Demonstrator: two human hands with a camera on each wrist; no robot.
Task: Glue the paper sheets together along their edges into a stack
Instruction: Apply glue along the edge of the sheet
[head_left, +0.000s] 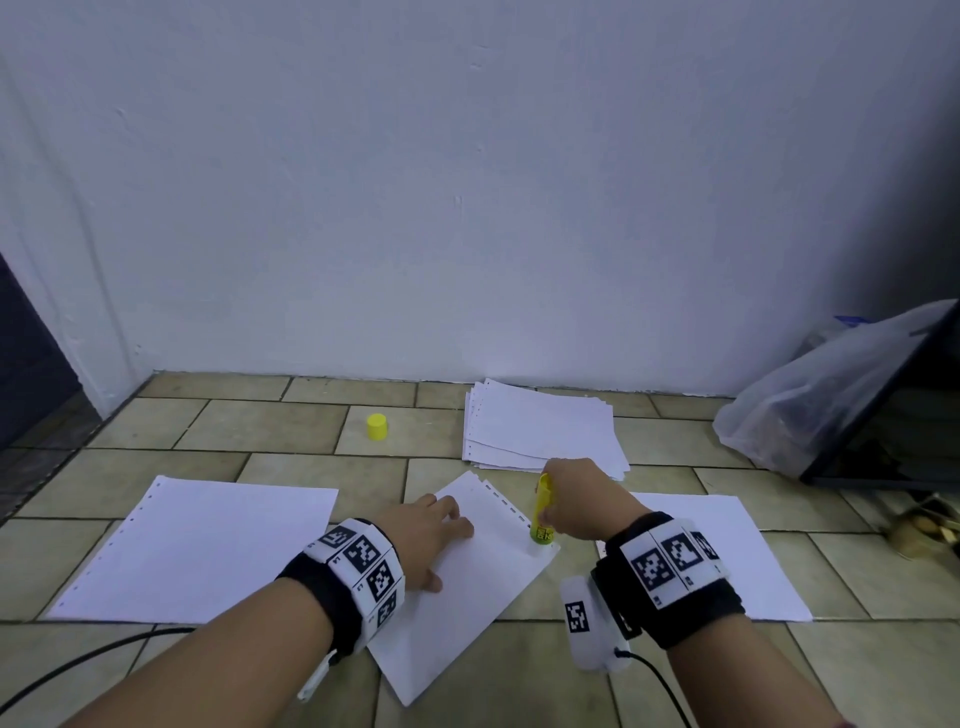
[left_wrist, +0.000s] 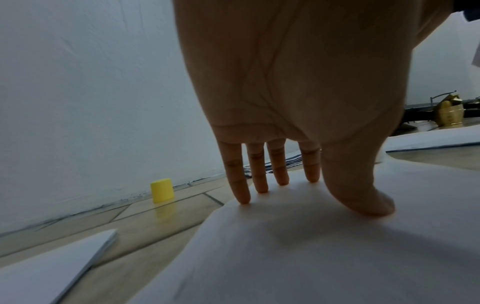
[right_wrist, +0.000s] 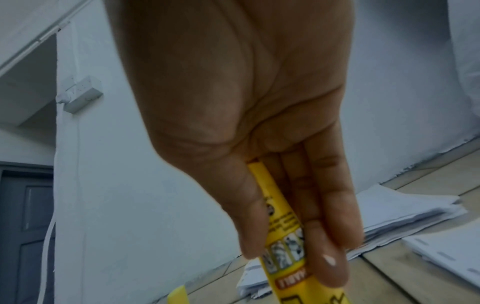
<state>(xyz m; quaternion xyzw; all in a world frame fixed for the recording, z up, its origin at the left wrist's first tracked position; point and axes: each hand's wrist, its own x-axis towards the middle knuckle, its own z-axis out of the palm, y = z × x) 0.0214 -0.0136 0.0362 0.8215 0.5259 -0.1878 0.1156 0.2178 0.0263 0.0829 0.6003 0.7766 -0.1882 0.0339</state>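
Observation:
A white sheet with punched holes (head_left: 467, 577) lies angled on the tiled floor in front of me. My left hand (head_left: 436, 535) rests flat on it, fingers (left_wrist: 259, 181) straight and pressing the paper (left_wrist: 311, 246). My right hand (head_left: 576, 504) grips a yellow glue stick (head_left: 542, 514) upright, its lower end on the sheet's punched right edge. In the right wrist view the fingers (right_wrist: 324, 236) curl round the glue stick (right_wrist: 280, 226). A pile of sheets (head_left: 540, 426) lies beyond by the wall.
The glue's yellow cap (head_left: 377, 427) stands on the tiles to the left of the pile. Single white sheets lie at the left (head_left: 197, 551) and right (head_left: 727, 556). A plastic bag (head_left: 810, 395) and a dark board stand at the far right. Cables trail near my arms.

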